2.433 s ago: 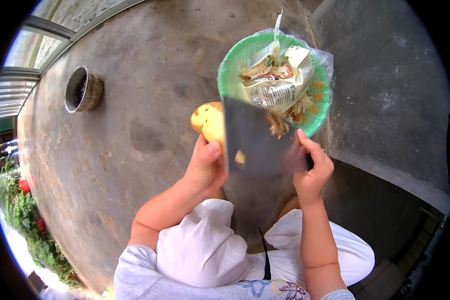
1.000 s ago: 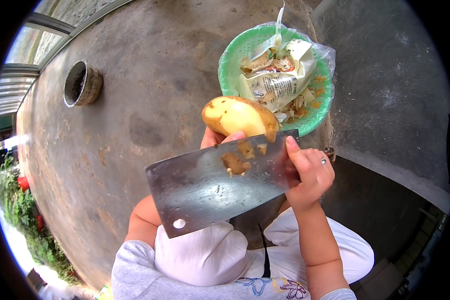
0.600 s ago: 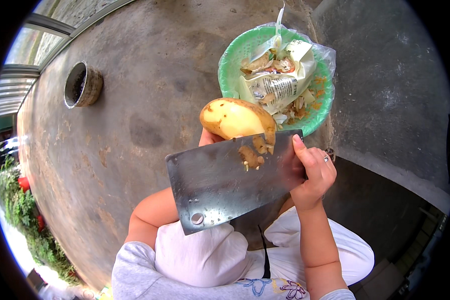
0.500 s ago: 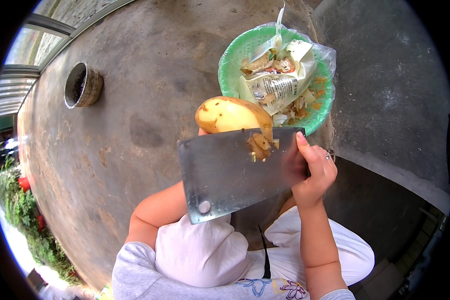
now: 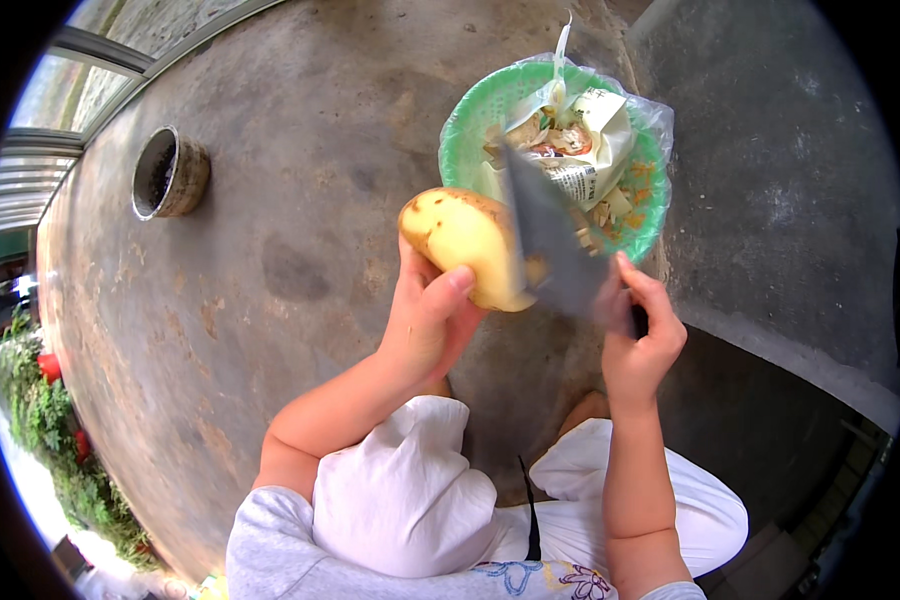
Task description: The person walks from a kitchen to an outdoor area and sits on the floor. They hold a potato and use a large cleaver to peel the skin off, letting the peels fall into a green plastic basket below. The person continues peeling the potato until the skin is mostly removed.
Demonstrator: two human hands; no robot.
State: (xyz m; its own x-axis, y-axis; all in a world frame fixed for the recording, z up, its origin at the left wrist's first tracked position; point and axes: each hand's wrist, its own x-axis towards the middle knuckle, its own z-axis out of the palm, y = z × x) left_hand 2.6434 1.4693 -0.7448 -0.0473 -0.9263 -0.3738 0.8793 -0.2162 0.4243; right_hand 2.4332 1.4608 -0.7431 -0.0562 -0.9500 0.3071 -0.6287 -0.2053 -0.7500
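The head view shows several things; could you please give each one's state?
Potato: partly peeled, held in the left hand
Cleaver: blurred, gripped in the right hand
Green basket: lined with a plastic bag, holding scraps and a wrapper
Pot: open-topped, standing on the floor

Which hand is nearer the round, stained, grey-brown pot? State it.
Left. The left hand, holding the oval yellow potato, is below and right of the pot in view; the right hand is farther right.
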